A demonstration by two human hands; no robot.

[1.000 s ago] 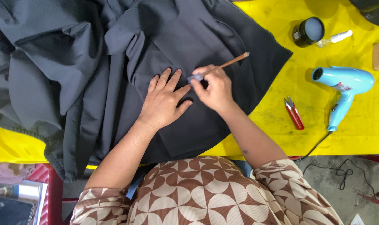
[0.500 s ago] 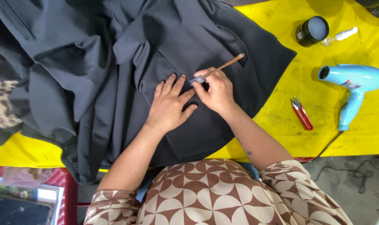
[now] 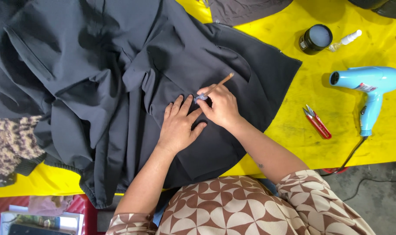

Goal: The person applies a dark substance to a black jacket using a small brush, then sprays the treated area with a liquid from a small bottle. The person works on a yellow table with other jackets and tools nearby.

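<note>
A dark grey jacket lies spread and rumpled over a yellow table. My left hand rests flat on the fabric with fingers apart, pressing it down. Just to its right, my right hand grips a thin wooden-handled brush, its pale blue tip touching the cloth near my left fingertips. The handle points up and to the right.
A light blue hair dryer with its cord lies at the right. Red thread snips lie between it and the jacket. A small dark jar and a little spray bottle stand at the back right. Patterned cloth lies at the left.
The view has shifted, so everything sits lower and further right in the frame. Both hands stay on the same spot of the jacket, the brush still at the cloth.
</note>
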